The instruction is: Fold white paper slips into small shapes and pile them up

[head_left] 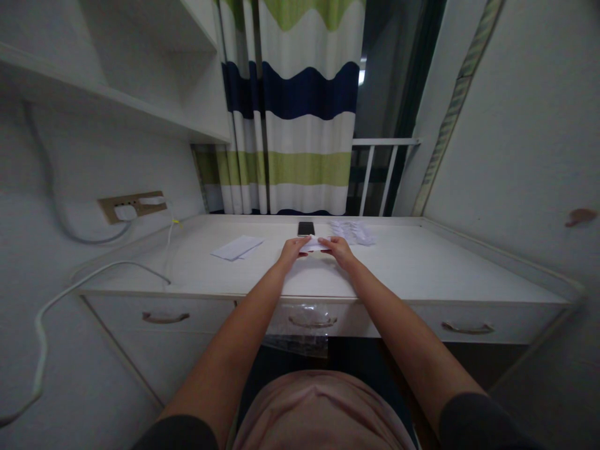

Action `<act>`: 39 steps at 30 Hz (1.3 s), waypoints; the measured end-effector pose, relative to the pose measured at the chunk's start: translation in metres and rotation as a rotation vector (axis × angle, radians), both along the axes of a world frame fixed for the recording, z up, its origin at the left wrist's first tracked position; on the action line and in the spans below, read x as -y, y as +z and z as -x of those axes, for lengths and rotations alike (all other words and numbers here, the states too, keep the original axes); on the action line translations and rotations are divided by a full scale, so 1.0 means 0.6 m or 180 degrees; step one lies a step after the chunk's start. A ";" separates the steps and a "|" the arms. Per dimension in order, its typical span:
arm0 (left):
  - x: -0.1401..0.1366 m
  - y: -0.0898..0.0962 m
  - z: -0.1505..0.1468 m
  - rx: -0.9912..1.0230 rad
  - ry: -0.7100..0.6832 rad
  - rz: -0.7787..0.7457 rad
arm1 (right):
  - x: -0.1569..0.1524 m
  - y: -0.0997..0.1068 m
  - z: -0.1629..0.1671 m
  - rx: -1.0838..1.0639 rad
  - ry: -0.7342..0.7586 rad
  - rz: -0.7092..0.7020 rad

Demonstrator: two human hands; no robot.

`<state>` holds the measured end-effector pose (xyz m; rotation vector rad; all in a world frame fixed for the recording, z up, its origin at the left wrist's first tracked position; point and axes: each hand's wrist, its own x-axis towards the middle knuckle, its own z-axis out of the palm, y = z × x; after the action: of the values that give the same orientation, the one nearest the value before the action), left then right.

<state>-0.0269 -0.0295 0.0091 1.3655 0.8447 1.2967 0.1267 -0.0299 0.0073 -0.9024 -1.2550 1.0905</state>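
Between my two hands, a little above the desk, is a small piece of white paper (313, 244), which looks folded. My left hand (294, 251) pinches its left end, with the thumb on top and fingers beneath. On the right end, my right hand (338, 249) grips it the same way. Just behind the paper lies a dark phone (306, 229). To the left, a few flat white paper sheets (237, 247) rest in a loose stack. Several small whitish folded pieces (354, 232) lie in a group behind my right hand; their exact kind is too small to tell.
The white desk (422, 262) has drawers with metal handles (467, 328) along its front. Clear plastic (307, 315) hangs at the middle drawer. At left, a white cable (107, 269) crosses the desk edge near a wall socket (134, 205). A striped curtain (309, 137) hangs behind.
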 end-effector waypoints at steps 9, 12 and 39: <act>-0.003 -0.003 0.000 -0.0078 -0.0115 0.0019 | -0.008 -0.004 -0.003 0.0013 -0.0130 -0.0041; -0.004 -0.004 0.000 -0.0138 -0.0093 0.0011 | -0.009 -0.006 -0.003 0.0012 -0.0156 -0.0096; -0.002 -0.005 0.000 -0.0254 -0.0057 -0.0407 | -0.014 -0.010 -0.003 0.0456 -0.0556 -0.0613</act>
<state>-0.0271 -0.0280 0.0063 1.5309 0.8130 1.3082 0.1288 -0.0218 0.0015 -0.9359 -1.3463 0.7646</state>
